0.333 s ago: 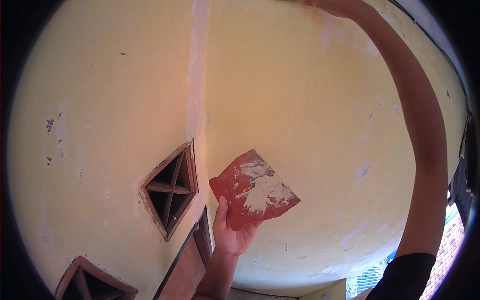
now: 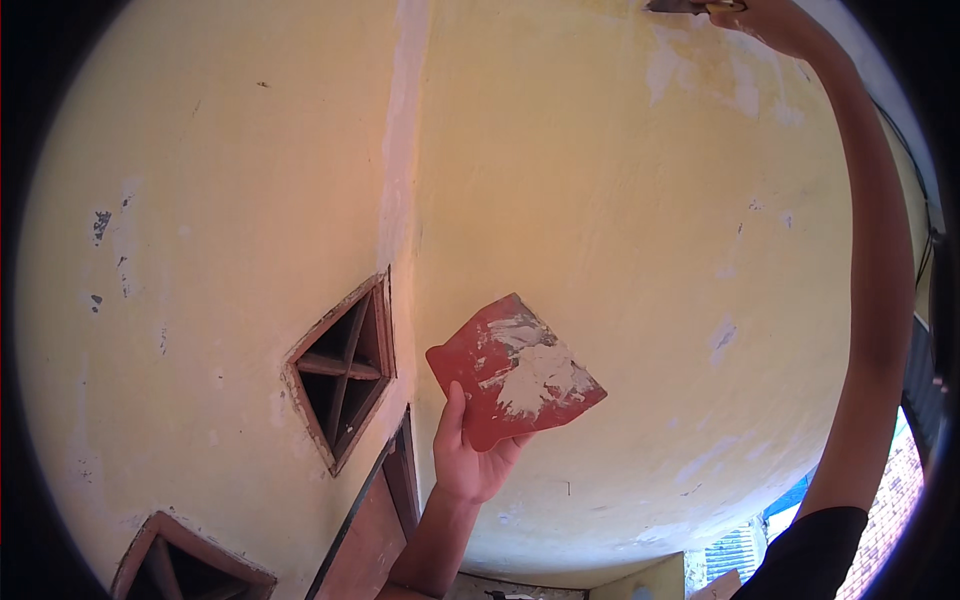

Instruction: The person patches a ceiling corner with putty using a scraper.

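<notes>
My left hand (image 2: pixel 473 468) grips a flat red plastering board (image 2: pixel 468 375) by its lower edge, the thumb lying across its face. A patch of pale putty (image 2: pixel 540 383) is smeared over the board's right half. High at the upper right, my right hand (image 2: pixel 782 24) is closed on a putty knife (image 2: pixel 682 6) with a dark blade and a yellowish handle. The blade is up against the yellow wall (image 2: pixel 560 180), partly cut off by the picture's top edge. Pale patches of filler (image 2: pixel 668 68) mark the wall just below it.
A whitish strip (image 2: pixel 403 130) runs down the wall corner. To the left are a diamond-shaped wooden vent (image 2: pixel 345 375) and a second vent (image 2: pixel 160 530) lower down. Part of a brown door (image 2: pixel 375 530) shows at the bottom. A dark cable (image 2: pixel 900 135) runs along the upper right.
My right hand has moved right along the top of the wall, bringing the putty knife into view. The board in my left hand has shifted only slightly up and right.
</notes>
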